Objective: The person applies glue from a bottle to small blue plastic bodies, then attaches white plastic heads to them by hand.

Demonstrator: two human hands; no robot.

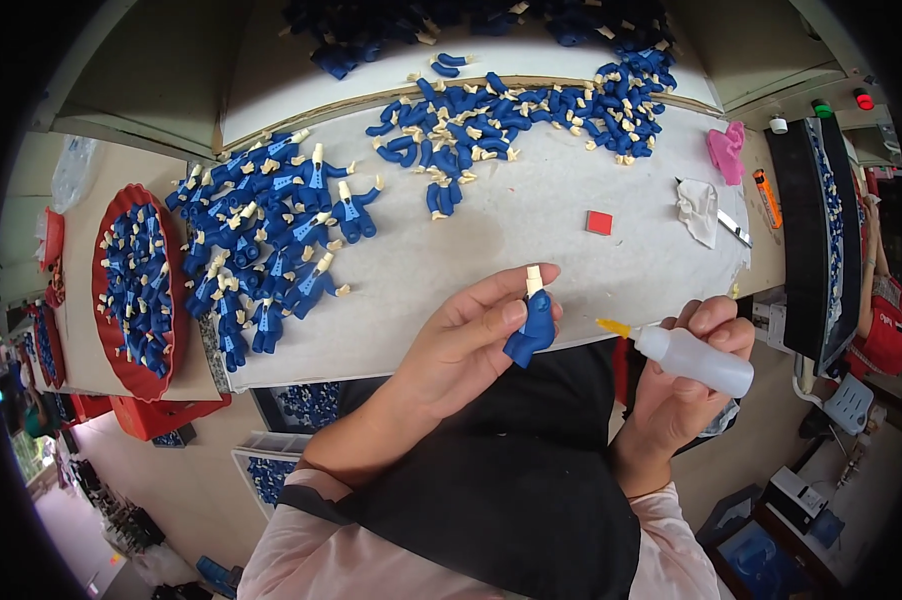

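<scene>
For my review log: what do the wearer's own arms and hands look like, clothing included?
The left grip and right grip are bare human hands, with no gloves, rings or wristbands visible. Loose, pale pink sleeves end partway, leaving the forearms uncovered. A plain black apron-like garment covers the front. I see no cables or markings.

The squeeze bottle (701,362) looks smooth, cloudy plastic.
</scene>
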